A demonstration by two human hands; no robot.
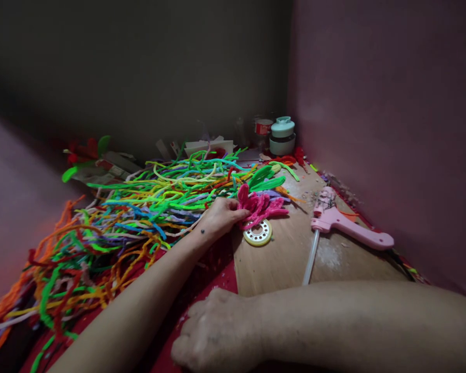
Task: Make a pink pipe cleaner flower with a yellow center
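Note:
My left hand [222,215] reaches to the middle of the work area, thumb and fingers closed on pink pipe cleaner petals [262,207]. Just below the petals lies a pale yellow ring [257,233] with a silver face full of holes. Close to me, my right hand [219,331] is curled over the red cloth. Its fingertips are turned away, so what they hold, if anything, is hidden. Behind the pink petals lie green pipe cleaner loops [266,178]. A great heap of coloured pipe cleaners [151,207] spreads to the left of my left hand.
A pink glue gun [349,228] with a clear glue stick [311,256] lies on the wooden board [283,259] at the right. A mint-green lidded pot [282,137] stands in the back corner beside a red-labelled container [262,127]. Walls close in on both sides.

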